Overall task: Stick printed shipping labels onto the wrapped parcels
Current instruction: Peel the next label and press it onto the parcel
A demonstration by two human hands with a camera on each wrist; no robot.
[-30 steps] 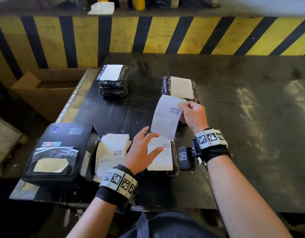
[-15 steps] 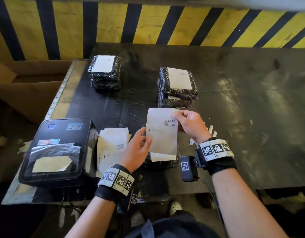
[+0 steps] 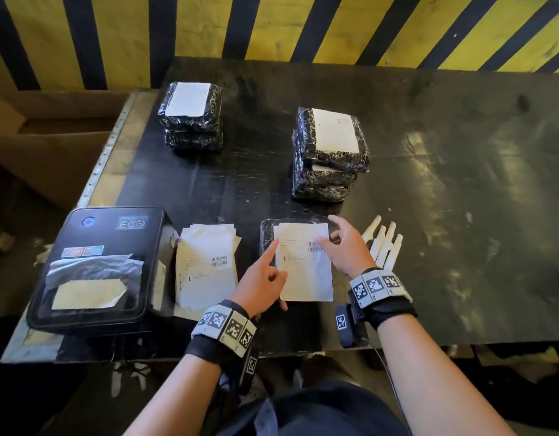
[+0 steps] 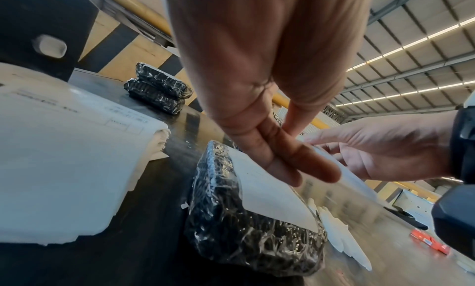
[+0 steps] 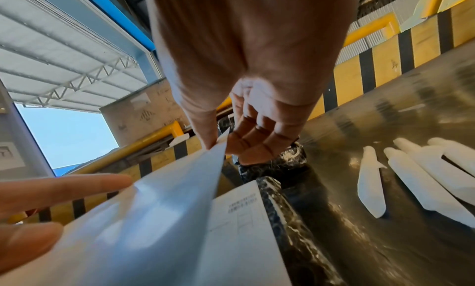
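I have the white printed shipping label [image 3: 304,262] lying over the black film-wrapped parcel [image 3: 267,234] near the front edge of the dark worktable [image 3: 460,215], its near end reaching past the parcel's front side. My right hand [image 3: 342,247] pinches the label's far right edge between thumb and fingers — in the right wrist view that edge is lifted clear of the parcel. My left hand [image 3: 262,283] is unclenched, its straight fingers [image 4: 285,158] pressing the label's left side down.

The risk, as I judge it, is a skewed or creased stick: if I drop the lifted edge at once, air may be trapped under it, and the crinkled film gives a poor bed for glue. The overhang could fold under or catch the table. A barcode crossed by a wrinkle may not scan.

Two stacks of labelled parcels [image 3: 331,143] sit toward the far edge; loose printed labels [image 3: 205,269] lie beside the black label printer [image 3: 99,265] at the front left corner.
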